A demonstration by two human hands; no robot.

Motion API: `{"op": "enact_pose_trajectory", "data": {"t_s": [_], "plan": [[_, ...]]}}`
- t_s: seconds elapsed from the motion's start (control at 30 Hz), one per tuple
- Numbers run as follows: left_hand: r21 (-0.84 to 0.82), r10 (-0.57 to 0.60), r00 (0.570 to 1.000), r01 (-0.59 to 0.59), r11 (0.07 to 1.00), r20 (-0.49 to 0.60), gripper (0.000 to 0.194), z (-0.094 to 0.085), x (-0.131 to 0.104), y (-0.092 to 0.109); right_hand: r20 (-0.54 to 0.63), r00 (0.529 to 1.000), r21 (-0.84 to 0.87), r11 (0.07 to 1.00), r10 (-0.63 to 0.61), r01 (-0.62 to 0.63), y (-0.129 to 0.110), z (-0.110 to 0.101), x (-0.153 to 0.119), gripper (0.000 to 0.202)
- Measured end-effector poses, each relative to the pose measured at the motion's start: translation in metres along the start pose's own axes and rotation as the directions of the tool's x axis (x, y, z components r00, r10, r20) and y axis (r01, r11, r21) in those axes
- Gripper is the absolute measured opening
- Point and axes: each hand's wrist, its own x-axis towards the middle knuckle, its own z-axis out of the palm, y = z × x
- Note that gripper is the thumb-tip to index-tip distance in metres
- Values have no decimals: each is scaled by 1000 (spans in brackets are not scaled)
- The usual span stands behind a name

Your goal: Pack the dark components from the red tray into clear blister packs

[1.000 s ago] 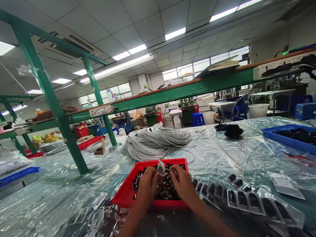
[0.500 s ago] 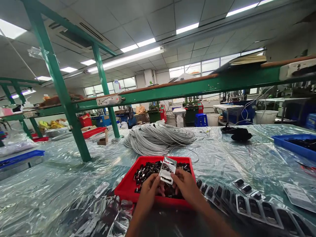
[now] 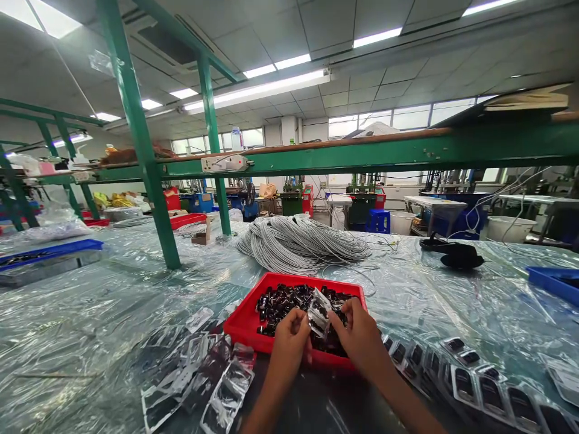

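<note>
Both hands pinch 1 clear pouch over the red tray.

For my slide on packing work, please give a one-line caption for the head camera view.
Both hands, left hand and right hand, hold a small clear bag above a red tray of small black parts.

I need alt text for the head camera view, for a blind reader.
Two bare hands, left hand and right hand, hold a small clear plastic pouch above a red plastic tray of small black parts, on a plastic-covered table.
</note>
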Motion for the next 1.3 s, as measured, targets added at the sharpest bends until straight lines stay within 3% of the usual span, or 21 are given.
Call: {"op": "enact_pose_trajectory", "data": {"t_s": [0.03,0.1,0.2,0.3,0.43,0.53,0.63,0.7,0.77,0.87,0.9,0.97,1.0,1.07,1.13,1.17,1.23,1.3], "plan": [[20,-7,1000,7,1000,10,37,0,-1,1,7,997,-52,995,-81,81,-2,-3,1,33],[40,-27,992,22,999,121,35,0,-3,5,161,976,-30,988,-148,155,-5,-9,2,32],[57,-50,943,33,998,328,33,-3,-6,12,362,920,114,987,-151,117,-6,-15,1,34],[118,-58,937,18,993,345,31,-9,-6,17,439,882,152,982,-172,117,-6,-18,0,28],[268,-42,978,-15,963,203,26,-9,-5,21,370,892,-57,952,-259,300,-7,-11,-3,22],[432,75,997,-83,898,35,23,-7,-1,20,275,915,-162,924,-296,347,-6,-1,-7,20],[563,215,966,-98,821,-144,23,-15,5,22,192,959,-71,972,-206,223,-5,10,-12,19],[614,281,928,-75,786,-245,24,-27,6,29,165,979,46,993,-117,111,-5,14,-13,25],[648,335,877,-36,761,-344,25,-46,1,41,139,984,47,994,-109,103,-7,13,-11,35],[668,345,761,152,729,-550,26,-79,-21,56,124,961,-234,934,-247,270,-7,-10,2,56],[669,343,707,245,701,-619,28,-91,-30,58,141,959,-369,886,-247,282,-6,-24,7,58],[723,376,666,370,583,-644,36,-116,-46,57,181,975,-612,762,-128,214,-1,-61,15,54],[773,408,675,415,479,-615,42,-126,-53,55,206,978,-722,677,8,146,4,-80,15,55],[845,356,770,442,301,-529,53,-142,-66,50,218,960,-790,609,176,68,16,-113,9,62],[876,284,829,449,178,-483,59,-150,-76,48,218,937,-817,576,272,23,30,-133,-5,59],[881,297,830,449,145,-472,60,-151,-82,49,225,931,-819,573,288,20,36,-139,-12,54],[905,437,796,402,138,-420,60,-149,-94,51,260,928,-802,594,269,52,41,-144,-23,47],[941,559,758,263,210,-337,55,-145,-107,52,291,935,-765,637,203,99,39,-150,-26,40]]}}
